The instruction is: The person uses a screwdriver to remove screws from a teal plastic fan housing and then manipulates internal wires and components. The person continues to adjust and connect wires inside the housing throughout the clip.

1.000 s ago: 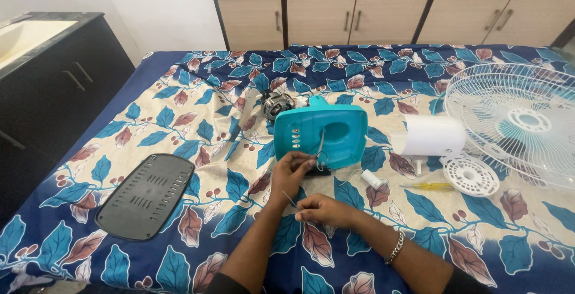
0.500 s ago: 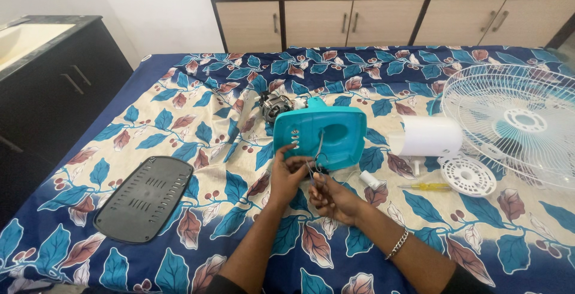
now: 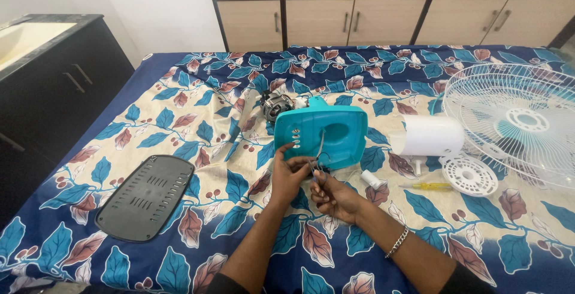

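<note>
At the teal fan housing [image 3: 326, 131], both hands' fingers [image 3: 290, 163] pinch its wires [image 3: 318, 161] closed.

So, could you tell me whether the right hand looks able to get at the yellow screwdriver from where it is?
Probably yes: the right hand is at the wires, and the yellow screwdriver lies in the open on the cloth to its right, with nothing between them.

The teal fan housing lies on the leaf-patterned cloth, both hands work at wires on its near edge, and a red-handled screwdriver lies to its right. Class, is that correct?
One detail is wrong: the head view shows the screwdriver has a yellow handle, not red. The teal fan housing lies on the cloth, with the left hand and right hand at its wires.
</note>
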